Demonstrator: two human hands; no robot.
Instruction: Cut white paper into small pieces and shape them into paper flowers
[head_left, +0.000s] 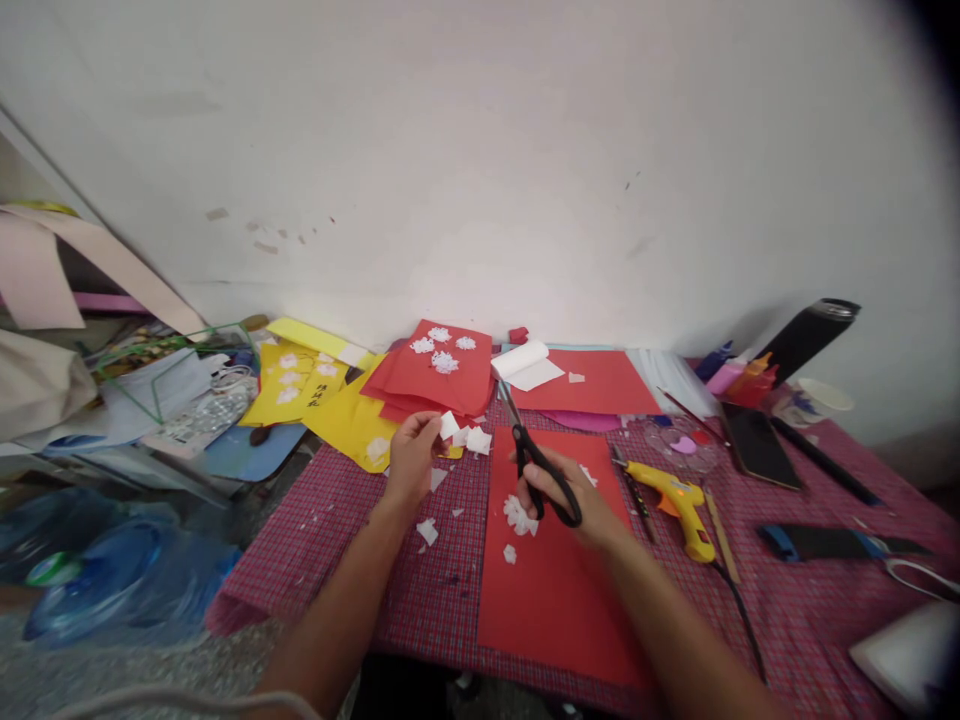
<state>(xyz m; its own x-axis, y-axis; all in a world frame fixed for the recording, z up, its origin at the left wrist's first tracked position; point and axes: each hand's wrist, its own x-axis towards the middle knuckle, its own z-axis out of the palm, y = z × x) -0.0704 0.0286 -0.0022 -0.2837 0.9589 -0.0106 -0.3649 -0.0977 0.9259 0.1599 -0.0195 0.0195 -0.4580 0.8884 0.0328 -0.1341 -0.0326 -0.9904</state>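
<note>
My left hand pinches a small white paper piece between thumb and fingers. More white paper pieces lie just right of it on the cloth. In my right hand is a pair of black-handled scissors, blades pointing up and away from me, apart from the paper. Beneath that hand lies a large red paper sheet, bearing a white paper flower and a smaller white piece. Another white flower is partly hidden behind my right hand.
Red sheets with white flowers and yellow sheets lie at the back left. A white paper roll rests behind the scissors. On the right are a yellow glue gun, a phone, paint bottles and a black flask.
</note>
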